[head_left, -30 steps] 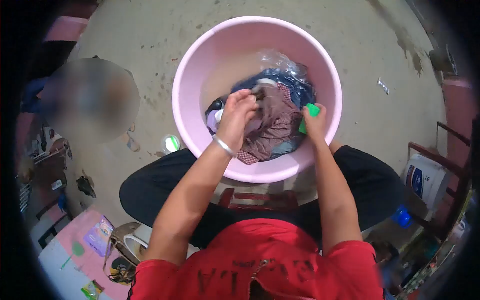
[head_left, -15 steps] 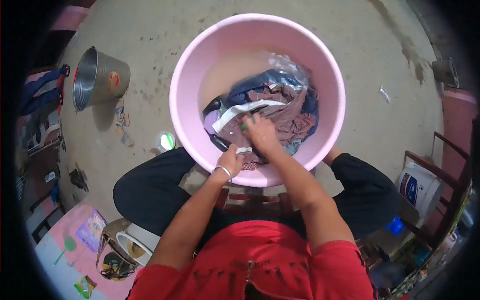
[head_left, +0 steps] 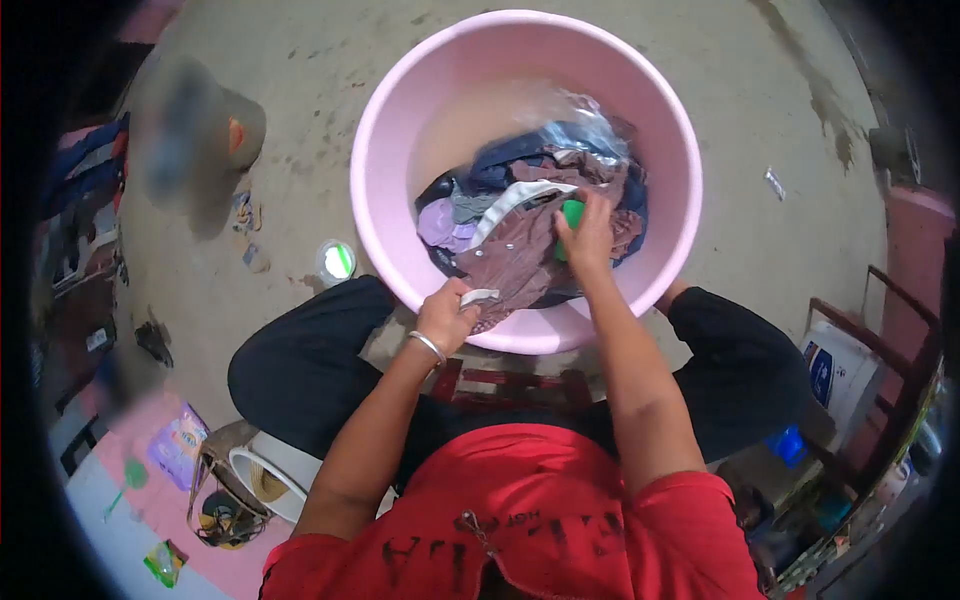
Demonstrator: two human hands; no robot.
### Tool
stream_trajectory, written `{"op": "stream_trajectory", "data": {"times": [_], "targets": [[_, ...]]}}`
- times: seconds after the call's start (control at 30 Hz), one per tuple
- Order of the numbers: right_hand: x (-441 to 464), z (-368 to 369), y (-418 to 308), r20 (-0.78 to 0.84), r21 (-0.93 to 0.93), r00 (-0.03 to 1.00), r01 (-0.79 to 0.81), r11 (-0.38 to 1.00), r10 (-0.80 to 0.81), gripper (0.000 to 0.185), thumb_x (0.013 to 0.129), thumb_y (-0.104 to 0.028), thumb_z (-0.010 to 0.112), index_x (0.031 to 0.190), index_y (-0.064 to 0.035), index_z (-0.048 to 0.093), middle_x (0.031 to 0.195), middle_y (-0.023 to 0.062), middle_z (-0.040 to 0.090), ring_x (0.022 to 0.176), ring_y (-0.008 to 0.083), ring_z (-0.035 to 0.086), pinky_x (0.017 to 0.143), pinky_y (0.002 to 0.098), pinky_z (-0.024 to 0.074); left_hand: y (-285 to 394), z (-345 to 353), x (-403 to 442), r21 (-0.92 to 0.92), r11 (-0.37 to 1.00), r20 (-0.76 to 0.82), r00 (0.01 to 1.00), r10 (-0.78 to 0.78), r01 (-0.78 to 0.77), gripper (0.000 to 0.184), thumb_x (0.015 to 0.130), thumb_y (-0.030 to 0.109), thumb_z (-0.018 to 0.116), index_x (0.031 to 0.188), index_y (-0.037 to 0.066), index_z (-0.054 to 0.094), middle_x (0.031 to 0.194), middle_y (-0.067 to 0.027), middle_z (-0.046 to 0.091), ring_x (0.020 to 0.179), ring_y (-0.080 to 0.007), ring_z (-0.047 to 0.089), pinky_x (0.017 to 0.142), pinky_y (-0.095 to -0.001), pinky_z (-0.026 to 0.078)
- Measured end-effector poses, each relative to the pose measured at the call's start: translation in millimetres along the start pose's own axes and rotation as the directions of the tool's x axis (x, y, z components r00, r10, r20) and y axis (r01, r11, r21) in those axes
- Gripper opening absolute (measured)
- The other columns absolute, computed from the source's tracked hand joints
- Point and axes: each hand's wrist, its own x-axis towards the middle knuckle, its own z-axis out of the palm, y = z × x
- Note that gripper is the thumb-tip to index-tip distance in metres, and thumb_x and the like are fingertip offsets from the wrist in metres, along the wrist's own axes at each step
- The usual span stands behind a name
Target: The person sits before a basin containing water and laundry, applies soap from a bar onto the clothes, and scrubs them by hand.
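The right fingers [head_left: 597, 205] gripped a green block [head_left: 572, 213]; the left pinched the brown garment [head_left: 510, 262], probably limp, heavy, best held by its edge.

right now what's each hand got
Left hand: closed on the brownish garment near the tub's front rim.
Right hand: closed on a green object.

On the red shirt [head_left: 545, 460], dark letters [head_left: 432, 560], apparently "LA" among them
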Motion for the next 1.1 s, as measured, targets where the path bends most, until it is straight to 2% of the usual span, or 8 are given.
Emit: {"op": "stream_trajectory", "data": {"times": [0.17, 0.37, 0.53, 0.63, 0.77, 0.97, 1.03, 1.1], "targets": [[-67, 3, -50, 0.4, 0.158, 0.904, 0.092, 0.983, -0.149, 0.048, 0.07, -0.017, 0.07, 0.112, -0.0119, 0.049, 0.109, 0.0161, 0.047, 0.093, 0.0362, 0.057, 0.079, 0.0435, 0.0492, -1, 14, 12, -0.134, 0.99, 0.013, 0.999, 0.052, -0.05, 0.019, 0.078, 0.015, 0.064, 0.089, 0.002, 0.055, 0.081, -0.0179, 0.063, 0.079, -0.0306, 0.062, 0.071, -0.0372, 0.047], [-36, -12, 23, 0.282, -0.094, 0.95, 0.164, 0.982, -0.131, 0.044, 0.074, -0.015, 0.066, 0.114, -0.0105, 0.048, 0.112, 0.015, 0.047, 0.096, 0.0351, 0.056, 0.078, 0.044, 0.0497, 19, -30, -28, -0.081, 0.997, 0.311, 0.95, 0.023, 0.003, 0.022, 0.078, 0.017, 0.065, 0.09, 0.001, 0.056, 0.083, -0.0181, 0.062, 0.079, -0.0332, 0.061, 0.071, -0.0376, 0.046], [-19, -32, 73, -0.15, 0.125, 0.986, -0.057, 0.991, 0.076, 0.051, 0.069, -0.013, 0.073, 0.111, -0.0065, 0.047, 0.106, 0.0155, 0.051, 0.094, 0.0362, 0.055, 0.08, 0.0429, 0.0483, 57, -17, 21, 0.409, 0.889, 0.258, 0.961, 0.103, -0.205, 0.046, 0.074, 0.031, 0.07, 0.106, 0.001, 0.055, 0.098, -0.0197, 0.059, 0.094, -0.0345, 0.057, 0.085, -0.0395, 0.044], [-16, -28, 83, 0.016, 0.356, 0.928, -0.354, 0.865, 0.373, 0.059, 0.068, -0.023, 0.078, 0.113, -0.0015, 0.046, 0.105, 0.016, 0.055, 0.095, 0.0305, 0.057, 0.082, 0.0367, 0.0479, 95, 33, 83, 0.488, 0.817, -0.066, 0.92, 0.385, -0.307, 0.061, 0.072, 0.036, 0.071, 0.117, 0.001, 0.051, 0.115, -0.0227, 0.052, 0.108, -0.0349, 0.05, 0.096, -0.042, 0.038], [-28, -42, 66, 0.401, 0.543, 0.719, -0.686, 0.484, 0.568, 0.072, 0.068, -0.036, 0.08, 0.118, 0.0014, 0.045, 0.104, 0.0147, 0.058, 0.09, 0.0225, 0.059, 0.078, 0.0346, 0.0493, 90, 81, 150, 0.687, 0.619, -0.083, 0.806, 0.586, -0.38, 0.052, 0.075, 0.036, 0.068, 0.112, 0.003, 0.053, 0.105, -0.0188, 0.057, 0.1, -0.0353, 0.054, 0.089, -0.0426, 0.042], [-19, -47, 59, 0.665, 0.615, 0.574, -0.784, 0.085, 0.478, 0.064, 0.072, -0.038, 0.078, 0.117, -0.0018, 0.049, 0.097, 0.0104, 0.06, 0.082, 0.0193, 0.06, 0.07, 0.0339, 0.0513, 55, 37, 148, 0.167, 0.962, -0.302, 0.917, 0.26, -0.218, 0.022, 0.089, 0.023, 0.049, 0.097, 0.003, 0.052, 0.091, -0.0165, 0.06, 0.092, -0.0347, 0.058, 0.075, -0.0489, 0.044], [-12, -30, 47, 0.522, 0.699, 0.669, -0.691, 0.184, 0.53, 0.062, 0.072, -0.034, 0.077, 0.116, -0.0018, 0.048, 0.095, 0.0098, 0.059, 0.082, 0.0222, 0.06, 0.074, 0.0367, 0.0503, 37, 21, 136, -0.616, 0.783, -0.221, 0.936, -0.275, 0.085, 0.018, 0.09, 0.021, 0.047, 0.102, 0.009, 0.056, 0.101, -0.0104, 0.063, 0.086, -0.0353, 0.061, 0.075, -0.05, 0.048], [-20, 8, 20, 0.077, 0.629, 0.887, -0.397, 0.669, 0.455, 0.06, 0.071, -0.03, 0.077, 0.115, -0.0039, 0.046, 0.094, 0.0113, 0.06, 0.082, 0.0262, 0.06, 0.077, 0.0395, 0.0488, 41, 11, 110, -0.862, 0.495, -0.129, 0.897, -0.423, 0.109, 0.024, 0.091, 0.021, 0.044, 0.107, 0.007, 0.056, 0.108, -0.012, 0.061, 0.091, -0.0345, 0.061, 0.08, -0.051, 0.047]]}}
